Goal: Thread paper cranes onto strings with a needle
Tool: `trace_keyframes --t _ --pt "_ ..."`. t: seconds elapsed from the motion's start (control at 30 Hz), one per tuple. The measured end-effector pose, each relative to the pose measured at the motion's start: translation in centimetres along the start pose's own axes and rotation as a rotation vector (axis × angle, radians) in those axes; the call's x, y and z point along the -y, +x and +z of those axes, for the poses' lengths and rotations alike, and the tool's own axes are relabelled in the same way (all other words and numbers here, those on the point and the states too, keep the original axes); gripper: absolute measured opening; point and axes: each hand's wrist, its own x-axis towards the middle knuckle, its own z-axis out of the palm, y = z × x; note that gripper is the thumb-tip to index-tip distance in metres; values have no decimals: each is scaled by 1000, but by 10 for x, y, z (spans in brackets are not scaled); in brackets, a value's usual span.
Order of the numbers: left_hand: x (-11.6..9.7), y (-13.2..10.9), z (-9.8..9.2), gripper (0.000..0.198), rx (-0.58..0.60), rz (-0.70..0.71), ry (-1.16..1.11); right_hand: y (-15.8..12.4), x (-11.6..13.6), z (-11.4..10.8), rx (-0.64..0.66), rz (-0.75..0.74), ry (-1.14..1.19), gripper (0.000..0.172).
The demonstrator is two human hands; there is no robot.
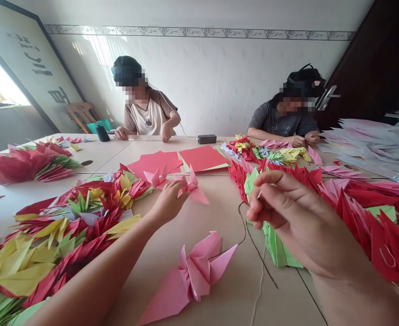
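My left hand [168,202] reaches out over the table, its fingers closed on a folded pink paper crane [199,194]. Just beyond its fingers sits another pink crane [156,177]. My right hand [290,217] is raised, thumb and forefinger pinched on a thin, pale needle [259,194], most of it hidden. Below and between the hands lie pink cranes [199,274], nested together, with a black thread [244,226] running out of them toward my right hand. The thread's loose end trails on the tabletop beside a white string [261,283].
Heaps of folded paper cranes [93,203] lie left, and long rows of red ones [352,222] right. Red paper sheets [202,158] lie ahead. Two people [148,108] sit across the table, near a dark thread spool [102,133] and a black box [207,139].
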Motion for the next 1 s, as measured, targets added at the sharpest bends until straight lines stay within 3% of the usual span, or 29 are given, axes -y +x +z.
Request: trace_keyframes --t 0.13,0.3,0.47,0.63,1.0 --pt "-26 -32 -14 42 30 -112 -323 -6 -6 5 172 54 -311 11" --pt "-39 -55 -32 23 65 -215 -733 -11 -12 13 266 145 -518 16" --pt "-39 -58 -33 18 120 -364 -1026 -12 -17 19 293 220 -609 23" --pt "-37 -59 -28 11 123 -346 -1070 -11 -21 23 292 331 -772 24" --pt "-51 -70 -23 11 90 -359 -1136 -15 -16 24 268 262 -845 23"
